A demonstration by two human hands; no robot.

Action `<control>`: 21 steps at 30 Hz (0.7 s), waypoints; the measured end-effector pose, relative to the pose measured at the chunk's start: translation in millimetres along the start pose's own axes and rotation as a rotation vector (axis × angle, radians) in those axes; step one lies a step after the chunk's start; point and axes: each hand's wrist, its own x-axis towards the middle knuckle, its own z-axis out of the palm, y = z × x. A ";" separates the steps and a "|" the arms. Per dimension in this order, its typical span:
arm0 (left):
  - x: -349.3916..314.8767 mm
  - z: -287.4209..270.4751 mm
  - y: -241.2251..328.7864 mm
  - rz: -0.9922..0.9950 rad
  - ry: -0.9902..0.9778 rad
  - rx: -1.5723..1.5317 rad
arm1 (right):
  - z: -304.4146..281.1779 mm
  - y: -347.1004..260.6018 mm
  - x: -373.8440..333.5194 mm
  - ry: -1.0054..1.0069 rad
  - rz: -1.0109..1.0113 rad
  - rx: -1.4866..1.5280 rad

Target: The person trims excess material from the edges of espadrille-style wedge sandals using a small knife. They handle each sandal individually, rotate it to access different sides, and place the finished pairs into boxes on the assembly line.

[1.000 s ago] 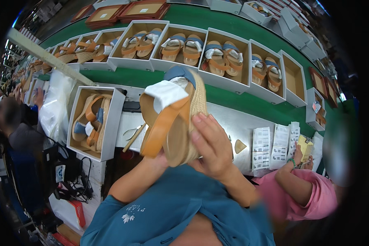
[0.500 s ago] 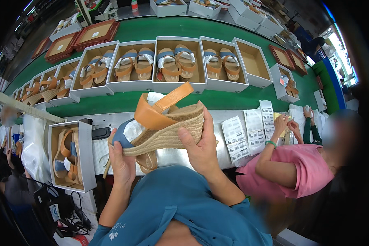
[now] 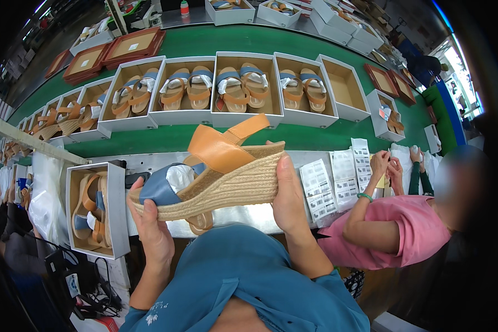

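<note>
Between my two hands I hold up a wedge sandal (image 3: pixel 232 182) with a woven rope sole, tan ankle strap and blue toe band; white paper is stuffed under the band. My left hand (image 3: pixel 152 232) grips its toe end, thumb on the sole's side. My right hand (image 3: pixel 289 199) is closed round the heel of the wedge. Partly hidden beneath it, another sandal (image 3: pixel 200 222) rests on the metal worktop. An open shoe box (image 3: pixel 118 221) with a pair of similar sandals stands to my left.
Past the worktop (image 3: pixel 249 217), a green surface (image 3: pixel 193 133) carries a row of open boxes with sandals and one empty box (image 3: pixel 343 91). Printed label sheets (image 3: pixel 318 188) lie to the right. Beside them a person in pink (image 3: pixel 395 232) works with both hands. Red-brown box lids (image 3: pixel 133 47) sit far left.
The sandal has turned to show more of its side and moved slightly right. My left hand has shifted left along the toe, and my right hand has moved a little right at the heel.
</note>
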 end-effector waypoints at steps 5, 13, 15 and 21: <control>-0.3 -1.5 10.7 0.018 0.002 0.019 | 5.6 -2.1 -2.0 0.008 0.033 0.070; 2.8 -4.8 16.1 0.020 -0.010 0.045 | 8.3 -2.5 -1.3 0.003 0.022 0.061; 2.8 -5.0 17.0 0.016 -0.006 0.049 | 9.0 -2.0 -1.6 0.000 0.027 0.058; 5.6 -8.1 21.3 0.012 -0.004 0.061 | 13.5 -2.0 -2.2 0.000 0.035 0.045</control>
